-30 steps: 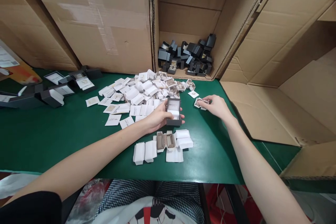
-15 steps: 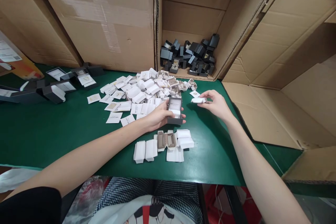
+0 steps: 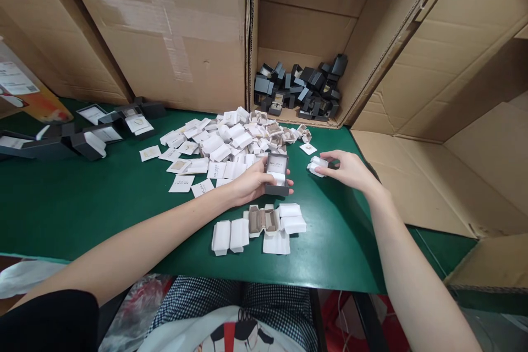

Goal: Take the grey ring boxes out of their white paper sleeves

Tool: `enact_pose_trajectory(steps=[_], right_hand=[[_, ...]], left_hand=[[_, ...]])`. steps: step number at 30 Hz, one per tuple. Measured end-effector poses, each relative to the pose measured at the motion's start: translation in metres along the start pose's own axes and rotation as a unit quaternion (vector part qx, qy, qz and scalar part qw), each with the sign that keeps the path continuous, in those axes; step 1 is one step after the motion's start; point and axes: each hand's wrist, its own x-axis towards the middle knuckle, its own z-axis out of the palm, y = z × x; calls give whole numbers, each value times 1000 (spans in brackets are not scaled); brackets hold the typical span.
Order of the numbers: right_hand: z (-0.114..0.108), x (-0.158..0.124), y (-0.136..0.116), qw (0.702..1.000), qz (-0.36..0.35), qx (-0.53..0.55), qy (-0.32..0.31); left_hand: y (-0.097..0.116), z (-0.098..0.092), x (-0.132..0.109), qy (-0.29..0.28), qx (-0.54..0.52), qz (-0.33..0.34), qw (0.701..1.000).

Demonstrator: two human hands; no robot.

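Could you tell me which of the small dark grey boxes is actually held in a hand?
The open dark grey box gripped by the left hand mid-table; the others lie heaped in the cardboard carton behind.

My green table (image 3: 103,209) carries white inserts (image 3: 218,146) beyond my left hand (image 3: 247,184), folded ones (image 3: 259,228) below it, dark boxes (image 3: 94,135) far left.

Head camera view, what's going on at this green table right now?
A person sits at a green table. The left hand holds an open dark box with a white lining. The right hand grips a small white insert just off to the side. A pile of white inserts and cards lies behind, and more dark boxes fill a cardboard carton.
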Motion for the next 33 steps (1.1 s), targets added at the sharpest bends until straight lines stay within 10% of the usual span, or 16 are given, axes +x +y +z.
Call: enact_pose_trajectory(steps=[18, 33], right_hand=[[5, -12, -39, 980, -149, 121, 57], [8, -24, -69, 946, -272, 168, -55]], left_hand=[[-1, 3, -1, 6, -13, -4, 1000], [-1, 5, 1, 26, -2, 47, 999]])
